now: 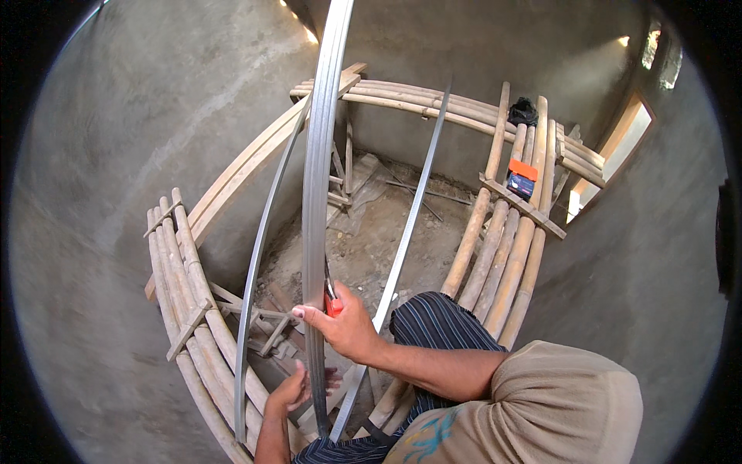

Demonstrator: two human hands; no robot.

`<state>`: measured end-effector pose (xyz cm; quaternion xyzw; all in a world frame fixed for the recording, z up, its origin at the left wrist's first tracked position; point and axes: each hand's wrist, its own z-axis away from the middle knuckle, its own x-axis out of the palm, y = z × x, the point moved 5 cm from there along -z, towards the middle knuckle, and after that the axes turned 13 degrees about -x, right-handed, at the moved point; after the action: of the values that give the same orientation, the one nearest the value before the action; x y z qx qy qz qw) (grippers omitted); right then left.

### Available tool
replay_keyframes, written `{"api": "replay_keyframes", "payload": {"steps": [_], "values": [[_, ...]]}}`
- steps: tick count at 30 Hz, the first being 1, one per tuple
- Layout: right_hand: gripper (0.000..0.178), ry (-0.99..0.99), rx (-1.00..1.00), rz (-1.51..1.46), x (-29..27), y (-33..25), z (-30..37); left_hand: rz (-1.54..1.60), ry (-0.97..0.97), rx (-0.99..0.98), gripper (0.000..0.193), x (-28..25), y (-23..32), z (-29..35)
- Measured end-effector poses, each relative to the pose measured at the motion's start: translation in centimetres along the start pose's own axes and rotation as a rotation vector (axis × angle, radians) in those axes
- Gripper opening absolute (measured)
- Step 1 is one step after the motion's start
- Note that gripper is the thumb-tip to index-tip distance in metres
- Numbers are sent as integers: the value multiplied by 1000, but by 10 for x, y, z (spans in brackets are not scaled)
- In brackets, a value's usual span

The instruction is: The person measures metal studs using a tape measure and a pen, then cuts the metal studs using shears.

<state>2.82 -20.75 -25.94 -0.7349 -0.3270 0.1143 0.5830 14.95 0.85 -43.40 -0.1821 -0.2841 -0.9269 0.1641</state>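
A long silvery metal channel (315, 178) rises in front of me, tilted slightly, its lower end near my lap. My right hand (349, 325) is closed round a red-handled tool (333, 301) with a thin dark metal end; its exact kind is partly hidden. The thumb of that hand reaches to the face of the channel. Lower down, my left hand (290, 389) is open, palm up, its stretched fingers passing behind the channel. Whether they touch it I cannot tell.
Two more metal strips, one on the left (255, 267) and one on the right (413, 213), span the bamboo-pole scaffold (502, 259). An orange-and-blue box (522, 182) and a black plastic bag (523, 112) lie on the right poles. Below is a rubble-strewn floor (359, 243); grey walls surround it.
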Motion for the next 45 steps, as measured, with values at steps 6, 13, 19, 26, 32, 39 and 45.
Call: {"api": "replay_keyframes", "payload": {"steps": [6, 13, 19, 26, 32, 39, 45], "values": [[38, 79, 123, -11, 2, 23, -4, -593, 50, 86, 58, 38, 17, 57], [31, 35, 57, 8, 26, 37, 12, -446, 528, 349, 24, 41, 28, 69], [36, -98, -54, 160, 68, 24, 68, -658, 849, 682, 25, 54, 54, 87], [28, -88, -130, 219, 64, -23, 49, -650, 667, 868, 46, 81, 60, 117], [29, -145, -72, 195, 43, -86, -12, -360, 314, 746, 44, 95, 59, 109], [46, -246, -4, 271, 17, -38, -1, -518, 503, 882, 40, 100, 76, 51], [42, -218, 107, 282, -36, -47, -39, -720, 640, 984, 40, 159, 141, 31]]}}
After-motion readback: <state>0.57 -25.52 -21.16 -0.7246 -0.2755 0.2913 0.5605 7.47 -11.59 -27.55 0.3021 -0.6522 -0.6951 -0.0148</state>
